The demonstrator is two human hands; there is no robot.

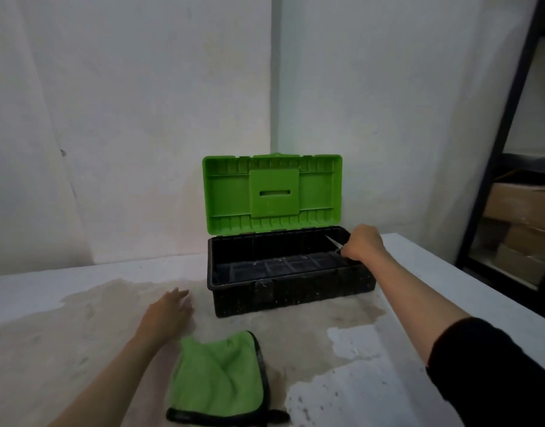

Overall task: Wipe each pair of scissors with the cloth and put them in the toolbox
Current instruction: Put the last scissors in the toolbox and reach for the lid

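Right hand (362, 243) curled around scissors (334, 244) over the right end of the open toolbox (291, 289), blade tip pointing up-left inside it. Left hand (169, 312) flat on the table (80, 334), fingers straight and together, beside the green cloth (217, 375) lying near the front edge.

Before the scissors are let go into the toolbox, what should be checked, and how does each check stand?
1. The lid of the toolbox is open and upright: ok.
2. The right hand grips the scissors, blade tip showing: ok.
3. The scissors are inside the toolbox rim, at its right end: ok.
4. Floor under the scissors free: cannot tell, the hand hides it.
5. The left hand is away from the toolbox, open over the table: ok.
6. Scissors wiped clean: cannot tell; the cloth lies on the table.
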